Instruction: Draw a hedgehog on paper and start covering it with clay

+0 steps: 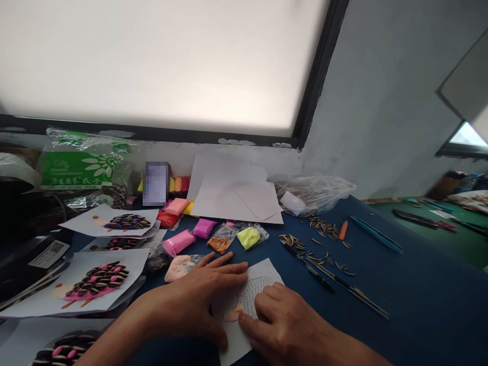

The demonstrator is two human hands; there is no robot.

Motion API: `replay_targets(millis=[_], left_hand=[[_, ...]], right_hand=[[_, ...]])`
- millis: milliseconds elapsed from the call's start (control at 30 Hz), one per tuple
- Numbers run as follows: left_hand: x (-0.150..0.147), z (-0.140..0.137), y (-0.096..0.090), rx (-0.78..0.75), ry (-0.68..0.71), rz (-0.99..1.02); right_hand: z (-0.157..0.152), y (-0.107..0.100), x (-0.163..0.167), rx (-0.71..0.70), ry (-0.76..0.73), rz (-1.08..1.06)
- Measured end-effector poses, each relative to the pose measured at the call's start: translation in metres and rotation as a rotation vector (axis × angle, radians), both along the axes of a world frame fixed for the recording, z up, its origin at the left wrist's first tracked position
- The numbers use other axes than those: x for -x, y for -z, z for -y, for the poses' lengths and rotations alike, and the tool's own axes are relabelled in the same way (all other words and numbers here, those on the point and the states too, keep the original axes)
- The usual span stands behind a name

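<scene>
A small sheet of white paper (270,270) lies on the blue table, bearing a pen-drawn rounded outline filled with short marks. Peach modelling clay (233,313) covers the pointed left end of this drawing. My left hand (208,290) rests on the sheet's left side, fingers spread, steadying it. On the right, my right hand (284,320) has its fingers curled, with the extended index fingertip pressing at the edge of the clay. Part of the drawing is hidden under this hand. An opened packet of peach clay (178,268) lies just beyond my left hand.
Finished seed-and-clay hedgehog pictures (97,287) are stacked at left. Coloured clay packets (179,243) lie beyond my hands. Sunflower seeds (324,225), a black pen (312,272), an orange stick (343,230) and blue tweezers (375,234) are at right. White sheets (236,195) lie behind.
</scene>
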State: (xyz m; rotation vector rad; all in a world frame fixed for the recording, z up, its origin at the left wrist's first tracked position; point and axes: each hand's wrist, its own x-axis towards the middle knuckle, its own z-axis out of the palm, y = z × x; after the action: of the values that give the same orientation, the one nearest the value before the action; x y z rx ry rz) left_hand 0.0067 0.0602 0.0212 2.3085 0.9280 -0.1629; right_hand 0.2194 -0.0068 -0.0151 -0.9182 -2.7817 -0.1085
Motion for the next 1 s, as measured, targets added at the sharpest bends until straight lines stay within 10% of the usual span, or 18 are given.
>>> replay_targets(millis=[667,1000], left_hand=[[-0.002,0.001,0.005,-0.057,0.012,0.055],[-0.004,0.002,-0.001,-0.068,0.027,0.009]], right_hand=[[0.002,-0.002,0.0,-0.105,-0.004,-0.04],[0.0,-0.007,-0.002,0.087,0.089,0.054]])
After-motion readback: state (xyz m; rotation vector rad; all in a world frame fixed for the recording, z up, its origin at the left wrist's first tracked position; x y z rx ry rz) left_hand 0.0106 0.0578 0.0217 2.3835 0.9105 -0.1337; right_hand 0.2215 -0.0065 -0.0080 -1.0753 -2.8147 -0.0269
